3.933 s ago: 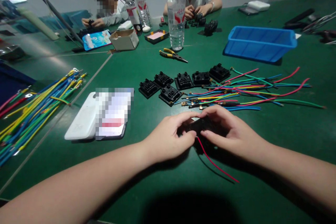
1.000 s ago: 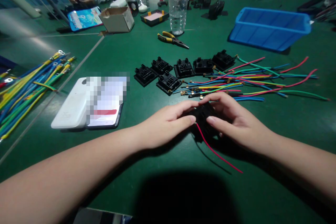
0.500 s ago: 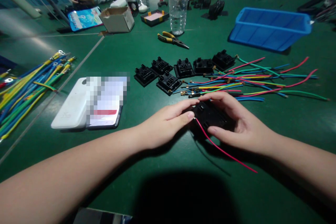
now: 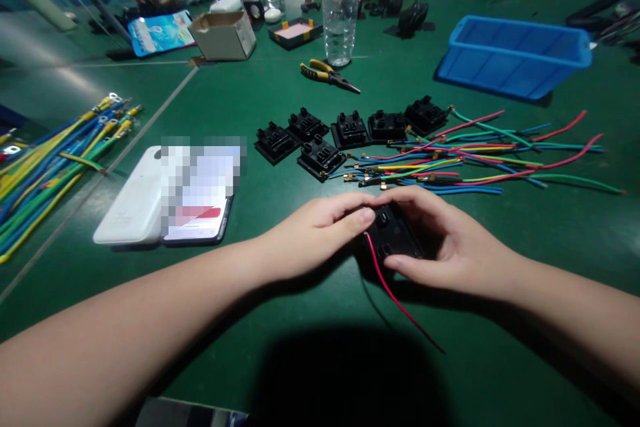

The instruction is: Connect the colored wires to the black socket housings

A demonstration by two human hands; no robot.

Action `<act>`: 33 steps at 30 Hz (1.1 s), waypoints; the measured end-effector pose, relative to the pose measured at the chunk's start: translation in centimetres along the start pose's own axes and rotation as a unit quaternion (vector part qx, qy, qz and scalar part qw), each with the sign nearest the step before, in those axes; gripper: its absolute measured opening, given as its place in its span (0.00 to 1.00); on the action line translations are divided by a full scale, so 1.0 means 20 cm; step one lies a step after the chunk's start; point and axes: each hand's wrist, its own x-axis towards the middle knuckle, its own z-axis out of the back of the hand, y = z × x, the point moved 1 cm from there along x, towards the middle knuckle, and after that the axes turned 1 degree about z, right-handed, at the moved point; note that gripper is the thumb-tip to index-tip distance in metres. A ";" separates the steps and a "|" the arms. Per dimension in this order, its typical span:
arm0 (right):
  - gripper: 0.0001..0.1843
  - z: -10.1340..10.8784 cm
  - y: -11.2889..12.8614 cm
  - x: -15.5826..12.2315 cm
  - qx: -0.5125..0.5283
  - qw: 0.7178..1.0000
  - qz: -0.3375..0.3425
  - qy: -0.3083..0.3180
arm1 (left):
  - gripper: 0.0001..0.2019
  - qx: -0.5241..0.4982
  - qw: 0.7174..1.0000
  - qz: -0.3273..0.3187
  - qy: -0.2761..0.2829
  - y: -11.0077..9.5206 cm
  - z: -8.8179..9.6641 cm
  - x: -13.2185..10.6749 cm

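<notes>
Both my hands meet on a black plastic socket module (image 4: 395, 235) just above the green table (image 4: 280, 120). My right hand (image 4: 440, 240) wraps round it from the right, thumb under its near edge. My left hand (image 4: 320, 230) pinches the left side, fingers closed where a red wire (image 4: 400, 303) enters the module. The wire trails toward me over the table. Several more black modules (image 4: 350, 130) lie in a row beyond my hands, beside a loose spread of coloured wires (image 4: 475, 157) with metal terminals.
A phone (image 4: 197, 193) and white power bank (image 4: 130, 203) lie at left, past them a bundle of coloured cables (image 4: 55, 167). Pliers (image 4: 327, 77), a water bottle (image 4: 340, 7), a cardboard box (image 4: 223, 35) and a blue bin (image 4: 510, 53) stand farther back. Two people work at the far edge.
My right hand has turned the module, so its face shows more. The red wire's free end has swung from the right toward me. My left hand stays at the module's left side.
</notes>
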 end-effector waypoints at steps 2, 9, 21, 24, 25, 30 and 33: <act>0.29 0.00 0.00 0.00 0.005 1.000 -0.010 0.003 | 0.19 0.013 1.000 -0.001 0.000 0.00 0.00 0.00; 0.28 0.00 -0.01 0.00 0.010 1.000 -0.020 0.011 | 0.21 0.054 0.999 0.000 -0.006 -0.02 -0.01 -0.01; 0.28 -0.01 -0.01 0.00 0.005 1.000 -0.017 0.016 | 0.19 0.032 0.999 0.009 0.009 -0.01 0.00 0.00; 0.29 -0.01 -0.01 0.00 0.003 1.000 -0.009 0.017 | 0.20 0.033 0.999 0.024 0.012 -0.01 0.00 0.00; 0.29 -0.01 -0.01 0.00 0.002 1.000 -0.004 0.016 | 0.20 0.037 0.999 0.029 0.016 -0.02 0.00 0.00; 0.28 0.00 -0.01 0.00 -0.003 1.000 -0.006 0.017 | 0.19 0.032 0.998 0.038 0.023 -0.03 0.00 0.00; 0.28 0.00 0.00 0.00 -0.001 1.000 -0.009 0.019 | 0.19 0.028 0.999 0.036 0.024 -0.03 0.00 0.00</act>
